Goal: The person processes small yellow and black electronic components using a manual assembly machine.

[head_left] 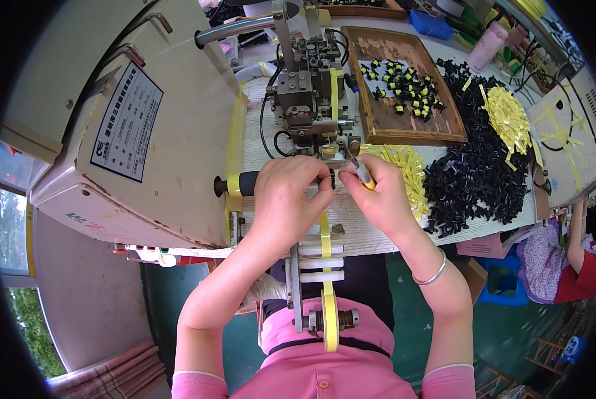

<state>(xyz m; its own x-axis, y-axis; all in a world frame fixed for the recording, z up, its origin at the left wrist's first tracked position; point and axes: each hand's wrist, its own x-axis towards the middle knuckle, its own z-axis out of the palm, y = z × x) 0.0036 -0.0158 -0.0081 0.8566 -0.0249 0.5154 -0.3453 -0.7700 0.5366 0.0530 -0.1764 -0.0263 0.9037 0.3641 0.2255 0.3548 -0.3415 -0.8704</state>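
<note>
My left hand (pixel 286 199) pinches a small black part against the yellow tape strip (pixel 324 243), just below the grey metal taping head (pixel 311 100) — steadying it there. My right hand (pixel 378 193) grips a slim metal tool (pixel 360 170) beside it — tip aimed at the same spot.
</note>
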